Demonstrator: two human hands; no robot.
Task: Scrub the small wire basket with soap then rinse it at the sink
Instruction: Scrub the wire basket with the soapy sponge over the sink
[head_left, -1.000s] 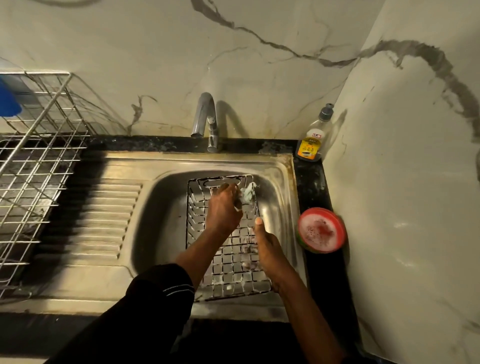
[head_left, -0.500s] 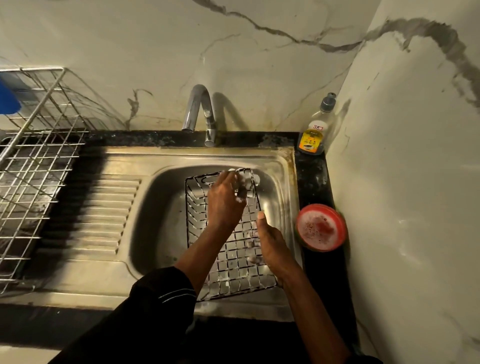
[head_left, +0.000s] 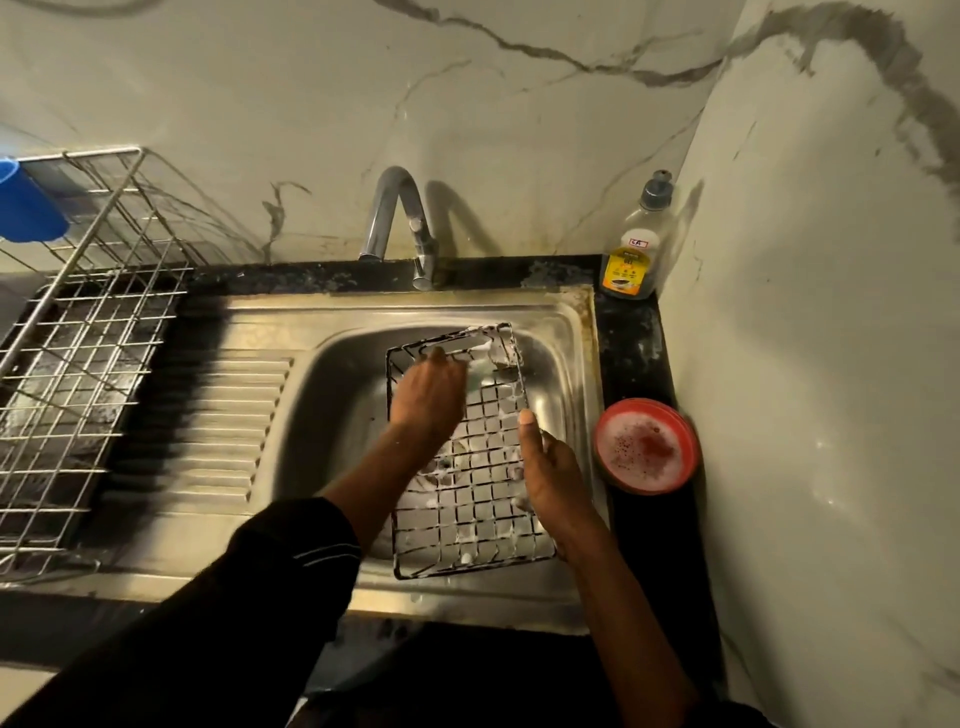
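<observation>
Wire basket (head_left: 470, 467) in sink (head_left: 337, 364) basin, tilted, foam on grid. Left hand (head_left: 428, 389) clamped on greenish scrubber (head_left: 475, 371) at far end. Right hand (head_left: 553, 478) gripping right rim, thumb up. Red soap dish (head_left: 644, 447) beside sink, tap (head_left: 397, 218) dry

dim, warm light is falling from above and in front, the tap (head_left: 399, 218) is throwing a shadow on the wall (edges are bowing), the left hand (head_left: 428, 389) is smearing with motion blur.
</observation>
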